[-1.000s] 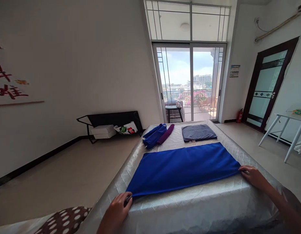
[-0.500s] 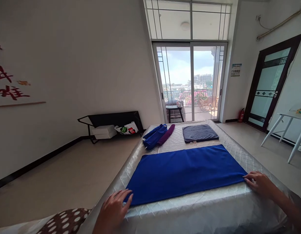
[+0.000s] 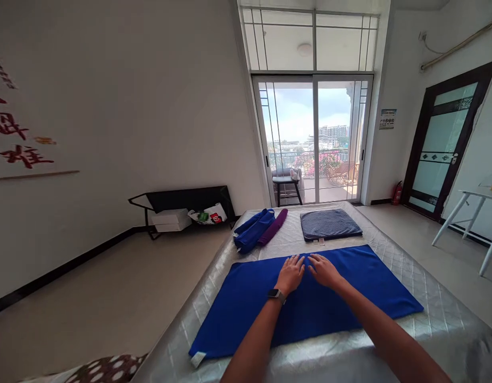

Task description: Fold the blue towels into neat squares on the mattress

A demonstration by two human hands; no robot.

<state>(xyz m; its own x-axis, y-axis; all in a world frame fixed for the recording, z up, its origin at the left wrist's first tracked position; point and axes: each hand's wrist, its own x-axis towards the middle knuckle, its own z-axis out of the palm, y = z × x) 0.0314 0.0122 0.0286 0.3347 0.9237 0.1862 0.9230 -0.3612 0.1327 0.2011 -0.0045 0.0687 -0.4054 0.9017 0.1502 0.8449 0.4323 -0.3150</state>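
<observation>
1. We have a blue cloth (image 3: 233, 303) spread nearly flat across the mattress (image 3: 291, 231), its long sides running from left to right. Laid out like this, it seems placed so that its whole surface can be reached.
2. Our left hand (image 3: 292, 274) lies palm down near the middle of the cloth's far edge, fingers extended and slightly parted, gripping nothing. A watch (image 3: 274, 293) sits on that wrist.
3. Our right hand (image 3: 324, 270) is just beside it, also palm down, fingers spread and holding nothing. With both hands so close together at the middle, we probably press or smooth the fabric there rather than pinch it.
4. A white tag (image 3: 198, 359) sticks out at the near left corner, perhaps because it is sewn into the hem.
5. Beyond the cloth, on the left, a blue bundle (image 3: 251, 234) lies beside a purple fabric piece (image 3: 274, 227).
6. To the right of these, a grey towel (image 3: 329, 223) lies folded flat, apart from the cloth, likely set back to leave us working room.
</observation>
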